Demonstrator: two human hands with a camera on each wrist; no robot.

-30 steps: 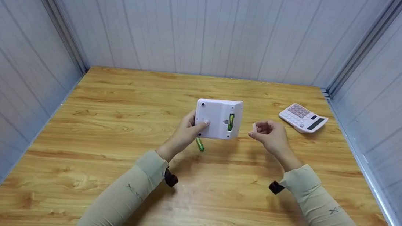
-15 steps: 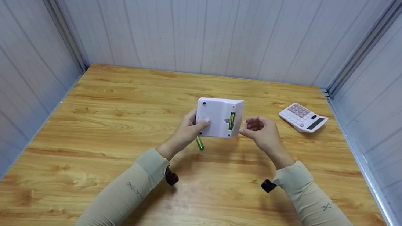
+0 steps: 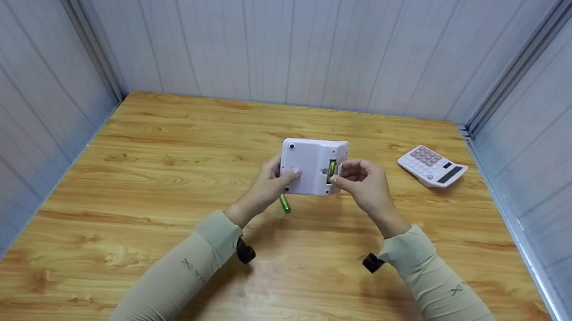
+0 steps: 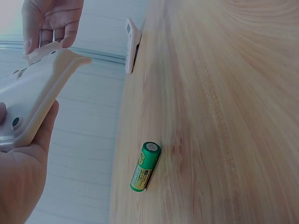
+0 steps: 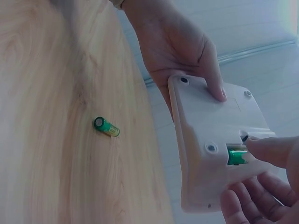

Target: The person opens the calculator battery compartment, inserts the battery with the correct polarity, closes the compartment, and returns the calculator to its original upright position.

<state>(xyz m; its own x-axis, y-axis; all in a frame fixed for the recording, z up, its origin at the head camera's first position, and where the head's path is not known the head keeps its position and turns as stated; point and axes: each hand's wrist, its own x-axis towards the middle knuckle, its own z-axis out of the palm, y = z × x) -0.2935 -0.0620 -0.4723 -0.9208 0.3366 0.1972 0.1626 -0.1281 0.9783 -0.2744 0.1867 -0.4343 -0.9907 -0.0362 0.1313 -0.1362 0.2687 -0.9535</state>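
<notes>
My left hand (image 3: 265,182) grips a white calculator (image 3: 306,167) by its side, back facing up, with the thumb pressed on the back. A green battery (image 5: 237,157) sits in its uncovered battery slot. My right hand (image 3: 367,186) is at the slot's edge and pinches a small white battery cover (image 4: 43,52) between thumb and fingers; in the right wrist view the thumb hides part of the slot. On the table below lies a loose green battery (image 4: 145,167), near the left hand.
A second calculator (image 3: 429,166), pink and white, lies keys up at the back right of the wooden table (image 3: 159,169). Pale panel walls (image 3: 297,41) stand at the back and both sides.
My right hand has moved left with the battery cover, from apart from the calculator to right over its battery slot. The left hand and calculator have hardly moved.
</notes>
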